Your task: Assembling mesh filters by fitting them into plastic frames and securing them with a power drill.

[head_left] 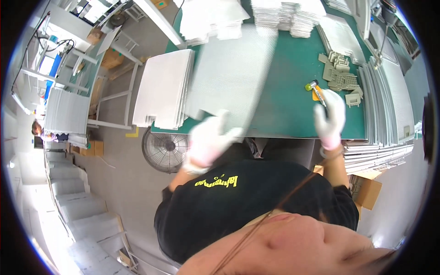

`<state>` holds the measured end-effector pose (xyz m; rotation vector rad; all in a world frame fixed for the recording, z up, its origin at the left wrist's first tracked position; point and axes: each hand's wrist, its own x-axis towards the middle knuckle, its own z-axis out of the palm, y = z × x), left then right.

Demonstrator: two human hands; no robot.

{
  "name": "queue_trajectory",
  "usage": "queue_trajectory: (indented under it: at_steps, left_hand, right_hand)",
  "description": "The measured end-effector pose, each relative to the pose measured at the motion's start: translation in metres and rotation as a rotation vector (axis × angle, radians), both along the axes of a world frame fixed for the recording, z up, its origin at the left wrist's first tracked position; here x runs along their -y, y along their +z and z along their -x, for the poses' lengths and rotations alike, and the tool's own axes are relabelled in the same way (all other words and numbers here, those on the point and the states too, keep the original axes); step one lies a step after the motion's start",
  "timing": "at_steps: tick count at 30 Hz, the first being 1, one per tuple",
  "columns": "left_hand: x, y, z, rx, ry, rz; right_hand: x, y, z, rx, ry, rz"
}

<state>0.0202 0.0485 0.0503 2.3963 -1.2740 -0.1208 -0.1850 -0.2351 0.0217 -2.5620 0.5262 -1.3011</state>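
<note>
Two white-gloved hands reach over the green worktop [288,98]. A pale perforated sheet [231,68], blurred, lies just beyond the left hand [211,140], its near left corner close to the fingertips; the thumb stands away from the other fingers, but I cannot tell whether they grip the edge. The right hand [331,120], well apart from that sheet, has thumb and fingers spread just beside a small mallet [318,95], near grey-green plastic parts [341,81].
</note>
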Motion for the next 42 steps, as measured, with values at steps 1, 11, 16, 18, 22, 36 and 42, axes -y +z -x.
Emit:
queue_trajectory:
  at_steps: [1,11,16,18,22,36,42]
  left_hand:
    - [0.021,-0.016,0.011,-0.125,-0.059,-0.145]
    - [0.154,-0.017,-0.174,0.263,-0.055,0.156]
    - [0.173,-0.03,-0.334,0.58,0.256,0.189]
    - [0.195,-0.033,-0.343,0.347,0.312,0.048]
    - [0.201,-0.046,-0.367,0.084,0.308,0.158]
    - [0.184,-0.033,-0.392,-0.602,0.182,1.092]
    - [0.171,-0.027,-0.378,-1.348,0.311,1.235]
  right_hand:
    - [-0.008,-0.002,-0.028,-0.031,0.072,-0.041]
    - [0.045,-0.09,-0.138,-0.918,0.164,-0.063]
    - [0.062,-0.031,-0.255,-0.312,0.347,0.063]
    - [0.074,-0.007,-0.305,-0.305,0.205,0.049]
    - [0.089,0.032,-0.379,-0.645,-0.084,-0.333]
    - [0.106,0.051,-0.402,0.227,0.031,-0.095]
    - [0.142,0.007,-0.397,0.448,0.266,-0.6]
